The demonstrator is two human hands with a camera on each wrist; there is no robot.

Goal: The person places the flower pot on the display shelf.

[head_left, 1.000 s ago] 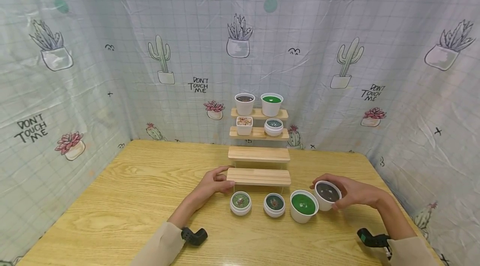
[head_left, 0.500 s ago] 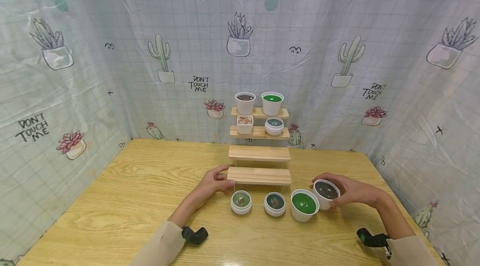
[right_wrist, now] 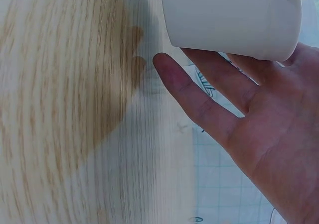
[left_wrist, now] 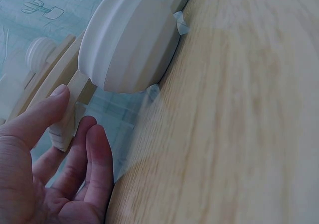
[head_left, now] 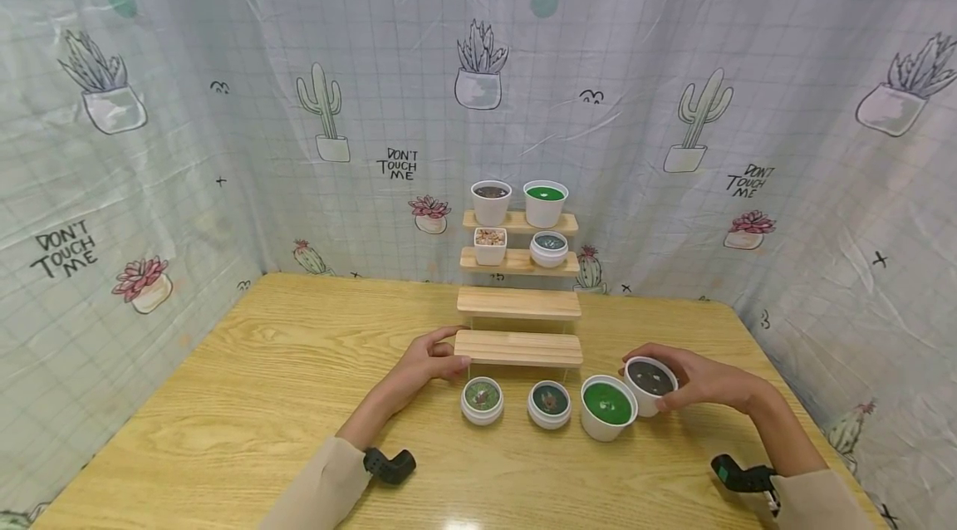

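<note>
In the head view, my left hand (head_left: 428, 360) pinches the left end of the lowest wooden shelf (head_left: 517, 347) of a stepped stand. The left wrist view shows the thumb on the shelf's edge and the fingers curled beneath. My right hand (head_left: 699, 380) grips a white pot with a dark grey top (head_left: 650, 378), thumb and fingers around its sides. This pot sits close beside a larger white pot with a green top (head_left: 608, 407). Two low round white pots stand before the stand: one with a speckled green top (head_left: 482, 400), one with a dark green top (head_left: 549, 404).
The upper shelves bear a brown-topped pot (head_left: 491, 204), a green-topped pot (head_left: 545, 206), a square pot of pebbles (head_left: 490, 247) and a round blue-grey-topped pot (head_left: 549, 250). A cactus-print curtain (head_left: 329, 214) encloses the back and sides of the wooden table (head_left: 247, 397).
The dark-topped pot in my right hand has shifted very slightly left, toward the larger green-topped pot. My left hand keeps its hold on the shelf. The head view has tilted slightly.
</note>
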